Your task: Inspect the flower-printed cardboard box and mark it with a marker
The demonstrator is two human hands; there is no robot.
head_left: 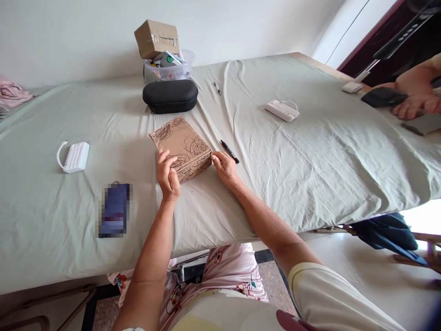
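Note:
A flat brown cardboard box [182, 138], scribbled over with dark loops on its top and front side, lies on the cloth before me. My left hand [167, 174] grips its left side, thumb and fingers bent around the near corner. At the right near corner, my right hand [223, 166] pinches the box edge between thumb and fingers. Just beyond that hand rests a black marker [229, 151], apart from the fingers. Behind the box stands a black zip case [170, 96].
A pale green cloth [299, 161] covers the table. White power banks [77, 157] [281, 110] lie left and right. A blurred dark blue item [115, 210] is near left. Behind are a plastic tub [172, 71], a carton [156, 39] and a pen [217, 88]. Another person's hand [418, 105] is far right.

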